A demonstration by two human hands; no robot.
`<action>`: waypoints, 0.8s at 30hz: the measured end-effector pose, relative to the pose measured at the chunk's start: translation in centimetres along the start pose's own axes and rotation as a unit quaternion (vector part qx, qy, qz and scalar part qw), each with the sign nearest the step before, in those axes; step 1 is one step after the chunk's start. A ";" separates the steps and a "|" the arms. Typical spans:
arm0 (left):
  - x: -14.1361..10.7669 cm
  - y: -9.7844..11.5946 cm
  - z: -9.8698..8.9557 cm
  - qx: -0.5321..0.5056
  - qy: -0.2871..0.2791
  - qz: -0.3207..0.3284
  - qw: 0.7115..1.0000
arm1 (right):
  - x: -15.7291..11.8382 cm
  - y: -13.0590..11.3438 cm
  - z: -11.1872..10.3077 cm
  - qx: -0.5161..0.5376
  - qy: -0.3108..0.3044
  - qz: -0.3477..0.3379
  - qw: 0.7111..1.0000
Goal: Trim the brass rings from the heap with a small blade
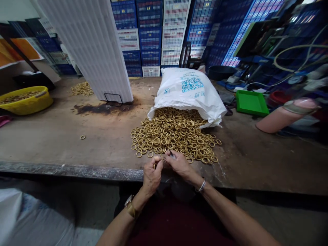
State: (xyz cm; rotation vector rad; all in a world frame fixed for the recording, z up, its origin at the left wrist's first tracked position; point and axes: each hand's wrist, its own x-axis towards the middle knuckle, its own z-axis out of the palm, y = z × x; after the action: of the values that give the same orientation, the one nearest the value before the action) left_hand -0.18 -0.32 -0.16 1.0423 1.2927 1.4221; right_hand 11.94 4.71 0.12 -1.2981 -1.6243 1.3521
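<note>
A heap of brass-coloured rings (174,133) spills from the mouth of a white sack (189,89) onto the brown table. In front of the heap, near the table's front edge, my left hand (153,172) is closed on a ring, with part of it showing between the fingers. My right hand (179,164) pinches a small dark pointed tool (171,153), its fingertips close to those of my left hand. Whether the tool touches the ring cannot be made out. One loose ring (82,137) lies apart on the left.
A white pillar (102,51) stands on the table behind a wire stand. At the left are a yellow basin (28,100) of rings and a small ring pile (82,89). A green tray (251,103) and a pink bottle (284,116) are at the right. Stacked crates line the back.
</note>
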 end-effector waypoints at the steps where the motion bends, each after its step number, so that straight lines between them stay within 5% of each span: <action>1: -0.1 -0.1 0.0 0.002 -0.009 -0.014 1.000 | 0.1 0.0 0.0 -0.018 0.000 -0.005 1.000; 7: -0.1 -1.1 -0.2 -0.127 -0.106 -0.198 0.966 | -0.2 -0.3 0.0 -0.044 0.006 0.004 0.999; 13: -0.3 -0.5 -0.1 -0.173 -0.099 -0.199 0.960 | 0.2 0.7 0.0 -0.008 0.000 0.023 1.000; 17: -0.3 -0.7 -0.2 -0.155 -0.064 -0.189 0.967 | -0.1 1.0 -0.4 -0.131 0.029 -0.035 0.990; 24: -0.2 -1.6 -0.5 -0.102 -0.065 -0.154 0.981 | -1.2 0.9 -0.1 -0.312 -0.063 -0.129 0.939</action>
State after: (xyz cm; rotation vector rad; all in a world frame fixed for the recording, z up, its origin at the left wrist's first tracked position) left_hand -0.43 -0.60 -1.79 0.7481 1.1301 1.2007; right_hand 12.61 3.60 -0.56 -1.2841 -2.3393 0.7930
